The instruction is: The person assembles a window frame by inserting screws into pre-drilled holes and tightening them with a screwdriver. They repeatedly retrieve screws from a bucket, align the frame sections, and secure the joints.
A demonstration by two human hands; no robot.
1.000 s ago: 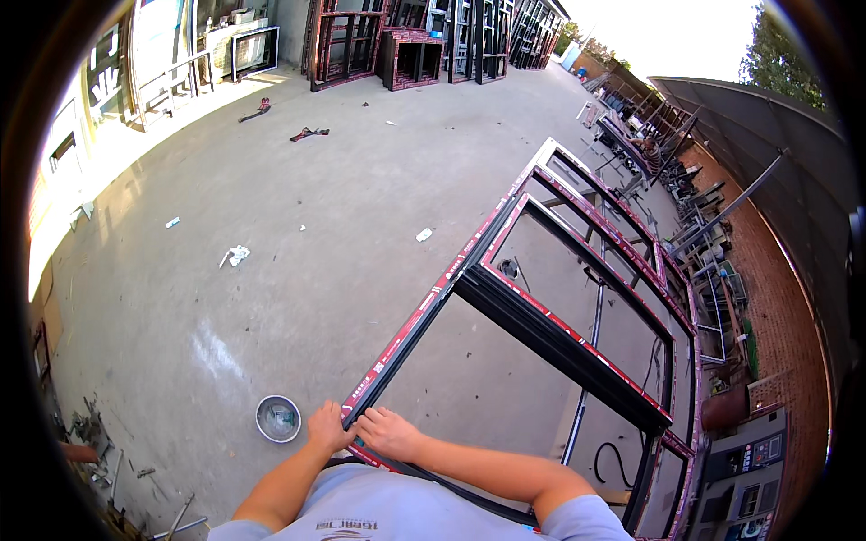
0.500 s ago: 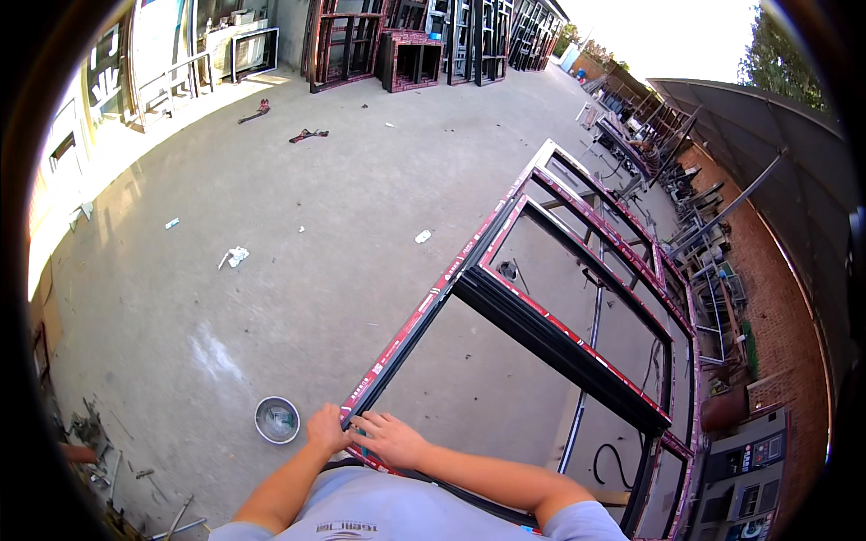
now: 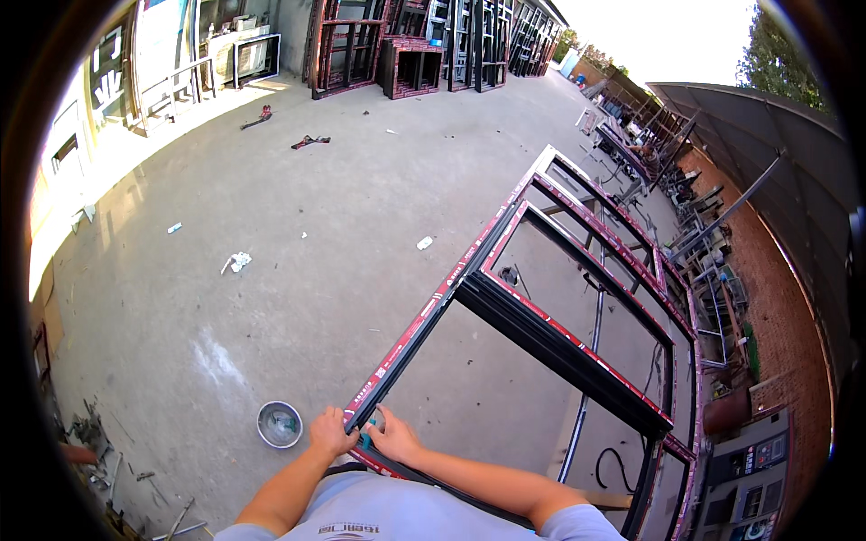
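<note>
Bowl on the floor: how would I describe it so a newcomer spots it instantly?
Find the big red-and-black frame and follow its long left edge down to the left hand. Just left of that hand, on the floor, sits the bowl. Its round silvery rim sets it apart from the crumpled white scrap farther up.

Small teal item (image 3: 366, 437), kind not determinable: partly covered by left hand (image 3: 331, 433) and right hand (image 3: 394, 439). Red-and-black rectangular frame (image 3: 410, 334): near edge partly hidden by right forearm (image 3: 492, 479). Round silvery bowl (image 3: 261, 431), left: contents unclear, too small. Grey boxy machine (image 3: 745, 489), near right: cut off at lower edge.
</note>
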